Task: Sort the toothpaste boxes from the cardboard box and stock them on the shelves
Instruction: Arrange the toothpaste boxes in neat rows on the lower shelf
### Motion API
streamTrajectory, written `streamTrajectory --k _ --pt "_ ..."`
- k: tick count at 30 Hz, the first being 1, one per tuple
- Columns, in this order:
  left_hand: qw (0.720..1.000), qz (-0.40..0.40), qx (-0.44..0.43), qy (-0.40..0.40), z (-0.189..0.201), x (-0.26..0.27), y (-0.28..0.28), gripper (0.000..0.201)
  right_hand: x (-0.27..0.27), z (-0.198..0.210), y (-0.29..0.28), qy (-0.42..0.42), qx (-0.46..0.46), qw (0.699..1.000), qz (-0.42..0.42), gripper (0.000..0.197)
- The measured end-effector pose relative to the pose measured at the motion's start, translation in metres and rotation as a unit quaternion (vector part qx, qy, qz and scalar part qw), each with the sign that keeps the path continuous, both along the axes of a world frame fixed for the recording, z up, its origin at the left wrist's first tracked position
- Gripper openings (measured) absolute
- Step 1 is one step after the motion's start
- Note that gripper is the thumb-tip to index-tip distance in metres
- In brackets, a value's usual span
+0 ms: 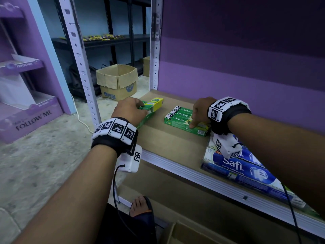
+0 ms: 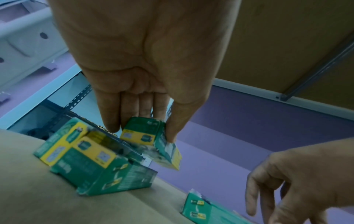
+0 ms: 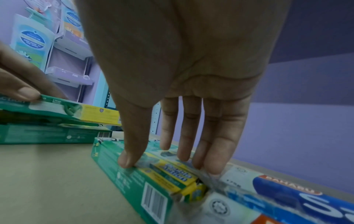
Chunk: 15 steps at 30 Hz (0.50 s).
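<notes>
My left hand (image 1: 130, 110) pinches a green Darlie toothpaste box (image 1: 152, 104) at the left end of the brown shelf board (image 1: 167, 145). In the left wrist view this hand (image 2: 141, 131) holds that box (image 2: 166, 153) tilted above two more green boxes (image 2: 86, 160) lying on the board. My right hand (image 1: 198, 115) rests with straight fingers on a row of three Darlie boxes (image 1: 181, 118). In the right wrist view its thumb and fingertips (image 3: 168, 165) touch the top of that row (image 3: 134, 178). Blue and white Safi boxes (image 1: 242, 166) lie just right of the row.
An open cardboard box (image 1: 117, 80) stands on the floor behind the shelf post (image 1: 79, 55). Another cardboard box edge (image 1: 186, 233) shows at the bottom, beside a foot (image 1: 140, 205). A purple display stand (image 1: 26, 103) is at the left. A purple back panel (image 1: 246, 67) closes the shelf.
</notes>
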<state>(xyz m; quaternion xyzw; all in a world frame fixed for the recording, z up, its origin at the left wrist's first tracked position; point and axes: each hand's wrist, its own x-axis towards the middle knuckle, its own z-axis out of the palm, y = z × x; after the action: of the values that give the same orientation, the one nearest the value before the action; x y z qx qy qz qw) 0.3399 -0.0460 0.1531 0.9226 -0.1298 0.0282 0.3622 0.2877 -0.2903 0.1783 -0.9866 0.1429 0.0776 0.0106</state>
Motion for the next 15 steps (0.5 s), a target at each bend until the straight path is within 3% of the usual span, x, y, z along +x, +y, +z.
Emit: streamTrajectory --k 3,6,10,15 --pt "0.997 -0.023 -0.069 -0.002 0.003 -0.004 -0.003 0.03 -0.005 0.003 -0.001 -0.061 0.008 0.998 0.022 0.052" --pt "0.989 -0.037 -0.141 0.003 0.005 -0.009 -0.008 0.021 -0.01 0.005 0.0 -0.124 0.021 0.991 0.052 0.061" --pt "0.95 -0.078 -0.284 0.103 0.011 -0.018 -0.017 0.025 -0.021 0.014 0.008 -0.148 0.009 0.984 0.098 0.075" --pt "0.931 -0.099 -0.311 0.16 0.011 -0.031 -0.025 0.036 -0.033 0.022 0.015 -0.168 -0.014 0.978 0.124 0.074"
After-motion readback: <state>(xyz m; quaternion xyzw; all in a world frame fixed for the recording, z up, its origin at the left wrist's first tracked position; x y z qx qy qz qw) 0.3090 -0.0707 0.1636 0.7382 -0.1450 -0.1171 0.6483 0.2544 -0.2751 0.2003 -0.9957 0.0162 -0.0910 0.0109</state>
